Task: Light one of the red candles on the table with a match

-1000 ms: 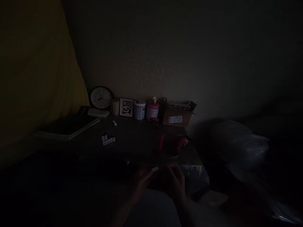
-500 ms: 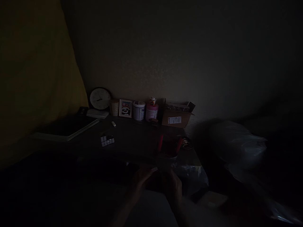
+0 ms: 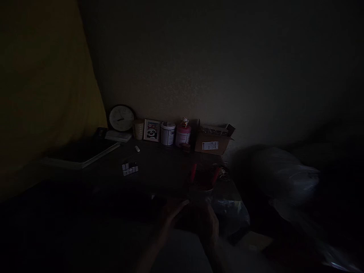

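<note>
The scene is very dark. At the near edge of the table, my left hand point(image 3: 173, 213) points inward with its thumb stretched toward the right hand. My right hand point(image 3: 209, 223) is curled just across from it, and both seem closed around something too dark to make out. Just beyond them stand two red upright parts point(image 3: 193, 172) like handles, on a dark item whose kind I cannot tell. A small dish of thin pale sticks point(image 3: 222, 173) sits beside it. Clear plastic point(image 3: 230, 207) hangs at the table's corner, right of my hands.
A white-tiled puzzle cube point(image 3: 130, 169) and a small white piece point(image 3: 137, 148) lie on the table point(image 3: 162, 167). Along the wall stand a round clock point(image 3: 121, 118), a framed panda picture point(image 3: 151, 131), a white tin point(image 3: 167, 134), a pink-lidded jar point(image 3: 183, 135) and an open cardboard box point(image 3: 212, 142).
The view has shifted very slightly. Both hands stay at nearly the same spot by the table's edge, with only small movement; the things on the table are unmoved.
</note>
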Available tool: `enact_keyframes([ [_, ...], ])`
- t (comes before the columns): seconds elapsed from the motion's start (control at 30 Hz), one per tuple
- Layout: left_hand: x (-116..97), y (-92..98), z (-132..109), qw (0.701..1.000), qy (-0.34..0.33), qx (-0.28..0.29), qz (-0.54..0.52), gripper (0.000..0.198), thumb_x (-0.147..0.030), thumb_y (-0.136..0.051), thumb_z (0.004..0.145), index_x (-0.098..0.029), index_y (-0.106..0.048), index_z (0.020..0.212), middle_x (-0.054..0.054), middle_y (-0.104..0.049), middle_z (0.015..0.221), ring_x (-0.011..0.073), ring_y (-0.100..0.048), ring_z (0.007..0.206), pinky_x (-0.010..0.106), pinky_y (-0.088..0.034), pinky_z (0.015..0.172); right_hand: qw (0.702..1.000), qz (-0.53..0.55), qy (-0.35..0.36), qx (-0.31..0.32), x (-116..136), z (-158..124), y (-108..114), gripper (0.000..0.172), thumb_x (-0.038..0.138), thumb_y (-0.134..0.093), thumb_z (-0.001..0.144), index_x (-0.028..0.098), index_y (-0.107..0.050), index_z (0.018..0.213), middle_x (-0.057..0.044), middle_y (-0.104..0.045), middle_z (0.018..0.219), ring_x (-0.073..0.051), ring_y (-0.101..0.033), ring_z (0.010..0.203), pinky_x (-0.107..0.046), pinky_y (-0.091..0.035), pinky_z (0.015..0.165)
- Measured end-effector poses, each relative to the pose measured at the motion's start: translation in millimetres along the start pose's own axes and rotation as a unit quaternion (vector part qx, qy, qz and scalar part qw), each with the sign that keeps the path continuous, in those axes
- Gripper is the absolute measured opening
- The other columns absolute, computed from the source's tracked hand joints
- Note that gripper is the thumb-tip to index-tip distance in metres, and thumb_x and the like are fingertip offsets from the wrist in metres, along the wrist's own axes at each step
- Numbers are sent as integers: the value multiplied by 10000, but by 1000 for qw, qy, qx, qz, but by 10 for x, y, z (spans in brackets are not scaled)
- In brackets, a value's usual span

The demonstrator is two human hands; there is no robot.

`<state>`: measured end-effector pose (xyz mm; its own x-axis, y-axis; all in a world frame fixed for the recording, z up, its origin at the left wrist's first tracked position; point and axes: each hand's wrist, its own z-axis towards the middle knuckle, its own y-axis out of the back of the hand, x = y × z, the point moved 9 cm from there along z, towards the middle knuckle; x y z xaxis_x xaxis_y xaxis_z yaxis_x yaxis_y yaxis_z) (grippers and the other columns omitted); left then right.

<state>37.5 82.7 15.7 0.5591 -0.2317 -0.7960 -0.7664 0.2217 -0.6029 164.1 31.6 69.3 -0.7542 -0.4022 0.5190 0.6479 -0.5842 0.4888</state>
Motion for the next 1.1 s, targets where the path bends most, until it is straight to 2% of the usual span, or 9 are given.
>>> enact_keyframes([
  [0.17,-19,-11,27,1000,-19,15,-11,249,-298,-692,712,-210,-702,944,51,-679,1102,259,-554,1124,354,-454,940,1000,-4,1,3,-24,43,55,216,243,-411,879,240,-627,900,-27,-667,817,-161,-639,719,-213,-501,568],
  [0.33,104,127,116,998,2,-64,-11,274,-308,-760,616,-187,-708,856,57,-724,920,257,-648,917,356,-490,803,999,-22,-5,-29,40,50,192,187,252,-469,862,221,-607,985,-44,-661,838,-174,-625,734,-235,-490,606],
  [0.4,119,113,129,998,5,-64,-16,291,-309,-757,621,-184,-703,878,61,-725,916,252,-649,904,362,-483,800,999,-39,16,4,41,47,99,211,227,-448,860,221,-605,1002,-62,-660,893,-187,-618,789,-255,-486,643],
  [0.47,84,60,127,999,-11,-33,-39,283,-297,-744,640,-182,-701,895,66,-717,965,249,-636,943,362,-471,828,997,-57,29,50,-25,52,-35,224,207,-425,848,215,-622,955,-68,-660,876,-194,-610,792,-270,-479,651],
  [0.53,54,52,114,998,-18,-13,-55,249,-283,-736,653,-176,-705,876,62,-716,962,237,-635,938,348,-466,830,997,-69,2,37,-165,80,-41,232,214,-407,833,193,-630,896,-67,-651,793,-192,-603,730,-276,-471,624],
  [0.63,38,122,107,998,-19,-15,-55,190,-265,-719,683,-172,-705,848,45,-717,890,205,-641,876,314,-468,785,995,-42,-89,-13,-379,103,77,220,265,-420,827,183,-618,878,-54,-647,783,-178,-599,710,-261,-462,612],
  [0.77,24,172,128,997,-32,-14,-66,167,-260,-713,695,-170,-704,835,33,-714,878,181,-635,872,294,-459,800,987,9,-162,-15,-445,87,117,210,331,-479,798,182,-609,870,-39,-658,788,-177,-610,714,-247,-454,593],
  [1.0,69,159,156,998,-30,-9,-55,174,-238,-693,716,-175,-701,878,31,-705,924,197,-621,938,311,-452,848,983,32,-180,-9,-423,49,56,189,306,-485,795,183,-616,854,-38,-673,806,-171,-623,726,-243,-469,613],
  [1.1,56,129,144,999,-41,-5,-30,180,-226,-683,723,-174,-699,895,42,-690,1001,219,-598,1004,312,-461,850,985,40,-167,-29,-353,39,79,186,297,-491,785,179,-613,863,-43,-679,795,-177,-634,729,-242,-482,609],
])
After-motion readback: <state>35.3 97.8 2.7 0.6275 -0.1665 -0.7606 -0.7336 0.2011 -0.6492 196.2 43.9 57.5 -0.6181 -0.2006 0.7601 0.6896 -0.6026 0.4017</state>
